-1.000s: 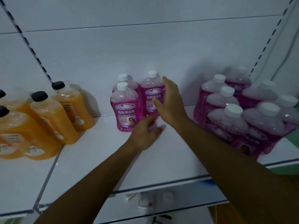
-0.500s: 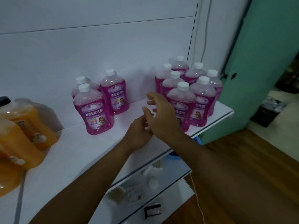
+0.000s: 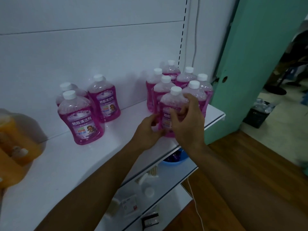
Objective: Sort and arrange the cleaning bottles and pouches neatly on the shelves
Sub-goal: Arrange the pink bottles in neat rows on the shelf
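A cluster of several pink floor-cleaner bottles with white caps (image 3: 185, 79) stands at the right end of the white shelf (image 3: 70, 165). Both hands grip the front bottle (image 3: 172, 104) of that cluster: my left hand (image 3: 148, 132) curls round its left lower side, my right hand (image 3: 188, 120) wraps its front and right side. Three more pink bottles (image 3: 81, 117) stand in a separate group further left, against the back panel. Orange bottles (image 3: 15, 147) sit blurred at the far left edge.
The shelf's right end (image 3: 220, 115) lies just beyond the cluster, beside a green door (image 3: 256, 64). A lower shelf (image 3: 160, 194) holds a blue bowl (image 3: 173, 161) and small items. Wooden floor lies to the right.
Both hands left the three-bottle group and moved right to the cluster, closing round its front bottle. The view swung right.
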### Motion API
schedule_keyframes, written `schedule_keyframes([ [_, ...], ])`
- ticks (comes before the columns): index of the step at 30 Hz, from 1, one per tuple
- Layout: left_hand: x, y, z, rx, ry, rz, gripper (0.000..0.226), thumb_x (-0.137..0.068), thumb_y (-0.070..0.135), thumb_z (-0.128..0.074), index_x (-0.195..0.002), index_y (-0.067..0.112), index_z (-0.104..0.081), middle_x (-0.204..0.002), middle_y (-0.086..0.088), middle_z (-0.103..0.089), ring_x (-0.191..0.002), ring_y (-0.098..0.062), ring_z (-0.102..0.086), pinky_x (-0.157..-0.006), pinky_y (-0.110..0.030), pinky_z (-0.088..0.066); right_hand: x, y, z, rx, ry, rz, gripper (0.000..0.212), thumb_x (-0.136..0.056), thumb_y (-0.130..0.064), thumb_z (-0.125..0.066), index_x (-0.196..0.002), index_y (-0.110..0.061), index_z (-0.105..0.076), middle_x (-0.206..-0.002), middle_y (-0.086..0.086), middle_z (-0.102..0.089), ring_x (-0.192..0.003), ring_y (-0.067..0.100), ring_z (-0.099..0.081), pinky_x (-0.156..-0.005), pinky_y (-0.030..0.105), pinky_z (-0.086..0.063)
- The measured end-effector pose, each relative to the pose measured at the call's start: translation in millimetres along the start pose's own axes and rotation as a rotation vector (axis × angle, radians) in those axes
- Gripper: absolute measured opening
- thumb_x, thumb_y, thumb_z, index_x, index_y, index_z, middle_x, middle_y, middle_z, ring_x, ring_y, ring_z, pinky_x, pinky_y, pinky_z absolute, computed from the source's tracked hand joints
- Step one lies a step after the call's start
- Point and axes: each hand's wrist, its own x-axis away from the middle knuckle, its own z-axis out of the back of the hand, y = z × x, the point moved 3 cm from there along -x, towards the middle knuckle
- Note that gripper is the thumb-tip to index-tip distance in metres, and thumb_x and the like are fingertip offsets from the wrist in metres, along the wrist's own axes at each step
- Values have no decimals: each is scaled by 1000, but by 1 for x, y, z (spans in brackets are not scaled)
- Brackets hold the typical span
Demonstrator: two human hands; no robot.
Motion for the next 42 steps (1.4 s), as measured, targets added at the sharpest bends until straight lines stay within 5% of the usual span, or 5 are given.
schedule_keyframes([
  [4,-3,1,-3,54,35,35,38,-82,18,-75,-115,25,-57,-105,17,-64,-96,3,-62,-77,-11,-50,-8,3,1,146,35,30,54,-84,-30,-71,-130,-9,-53,-116,14,-51,-109,28,-53,-84,38,-53],
  [20,48,-26,78,-266,682,209,31,-78,27,-80,-86,16,-52,-78,-1,-61,-66,-10,-56,-60,-19,-49,-21,-35,-90,-28,-369,280,61,-77,-21,-77,-132,-9,-52,-126,15,-49,-116,32,-45,-94,35,-43],
  [25,53,-19,76,-304,590,116,4,-85,14,-70,-87,14,-66,-80,8,-67,-73,-5,-62,-70,-17,-51,-35,-48,-125,-83,-486,349,60,-81,-23,-74,-134,-11,-49,-129,11,-48,-119,29,-43,-95,33,-42],
  [32,46,-16,76,-277,468,143,26,-90,15,-65,-116,9,-64,-104,-1,-71,-92,-19,-67,-85,-38,-55,-43,-55,-149,-100,-530,411,62,-82,-24,-73,-137,-15,-45,-133,6,-45,-121,25,-39,-81,33,-50],
  [42,27,-25,75,-184,437,191,16,-91,9,-63,-106,10,-65,-90,6,-67,-80,-10,-64,-69,-18,-49,-51,-62,-146,-73,-576,400,63,-84,-26,-71,-138,-13,-42,-132,6,-46,-121,23,-42,-92,35,-48],
])
